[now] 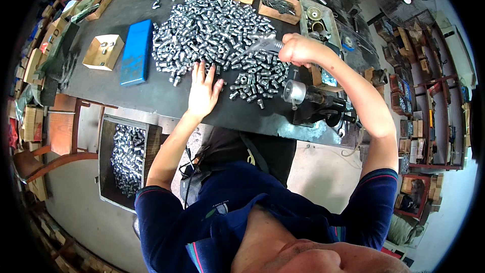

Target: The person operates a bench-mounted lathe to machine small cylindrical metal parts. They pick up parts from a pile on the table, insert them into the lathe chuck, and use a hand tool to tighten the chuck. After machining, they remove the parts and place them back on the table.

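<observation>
Fingers (201, 74) of the left hand (203, 98) lie spread and loosely parted at the near edge of a broad heap of small silver metal cylindrical fittings (202, 28); I cannot tell whether a piece is pressed beneath their tips. Those of the right hand (299, 50) are curled closed around the threaded-looking end of a pale grey metal tool (261, 44), whose tapering nose hangs over the heap, pointing toward the left — its exact kind is too blurred to tell. The fittings sit loose on a dark, worn-topped workbench (222, 114), between a long blue rectangular box (136, 53) and a bench fixture with a round silver head (295, 92). A hasty rake of the left hand could tip fittings over the near edge, since nothing visible fences them in. If the right grip slipped, the tool's nose might scatter pieces or catch the opposite fingers. The right forearm passes close above the fixture, so a careless downward swing — elbow first — could knock its projecting parts.
</observation>
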`<move>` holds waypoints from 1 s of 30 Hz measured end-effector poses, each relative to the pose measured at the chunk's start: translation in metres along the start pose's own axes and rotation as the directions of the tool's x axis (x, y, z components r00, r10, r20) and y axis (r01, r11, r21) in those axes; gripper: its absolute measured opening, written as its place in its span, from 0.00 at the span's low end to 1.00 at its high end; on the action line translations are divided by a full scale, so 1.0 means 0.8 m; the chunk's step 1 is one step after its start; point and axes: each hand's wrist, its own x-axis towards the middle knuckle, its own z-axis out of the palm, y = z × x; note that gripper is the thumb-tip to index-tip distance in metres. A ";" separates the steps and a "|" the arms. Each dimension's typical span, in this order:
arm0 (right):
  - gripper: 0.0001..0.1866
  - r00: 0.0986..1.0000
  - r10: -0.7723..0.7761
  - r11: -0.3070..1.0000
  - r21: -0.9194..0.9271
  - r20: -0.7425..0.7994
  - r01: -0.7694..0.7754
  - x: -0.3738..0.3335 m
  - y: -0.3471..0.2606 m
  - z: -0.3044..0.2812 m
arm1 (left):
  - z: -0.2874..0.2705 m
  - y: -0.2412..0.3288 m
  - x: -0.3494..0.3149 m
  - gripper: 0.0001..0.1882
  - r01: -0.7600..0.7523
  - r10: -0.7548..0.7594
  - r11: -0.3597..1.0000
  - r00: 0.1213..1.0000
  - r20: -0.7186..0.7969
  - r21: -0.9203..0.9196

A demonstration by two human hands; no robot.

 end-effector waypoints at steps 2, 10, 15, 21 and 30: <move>0.09 0.999 0.039 0.996 -0.075 -0.023 -0.040 0.005 -0.006 -0.004 | 0.004 0.005 0.003 0.26 0.080 -0.081 0.987 0.997 -0.006 -0.141; 0.10 0.993 0.111 0.991 -0.080 0.037 -0.108 -0.035 0.010 -0.018 | 0.033 0.078 0.012 0.30 -0.055 0.051 0.997 0.996 0.079 0.047; 0.12 0.999 0.025 0.995 -0.099 -0.027 -0.028 -0.042 -0.016 -0.023 | 0.037 0.081 0.012 0.29 -0.075 0.066 0.991 0.994 0.082 0.115; 0.10 0.983 -0.116 0.973 -0.184 0.146 0.142 0.002 -0.078 0.019 | 0.035 0.070 0.018 0.29 -0.104 0.099 0.993 0.991 0.086 0.058; 0.09 0.977 -0.119 0.919 -0.352 0.178 0.176 0.024 -0.139 0.039 | 0.029 0.049 0.021 0.27 -0.223 0.219 0.974 0.972 0.085 0.034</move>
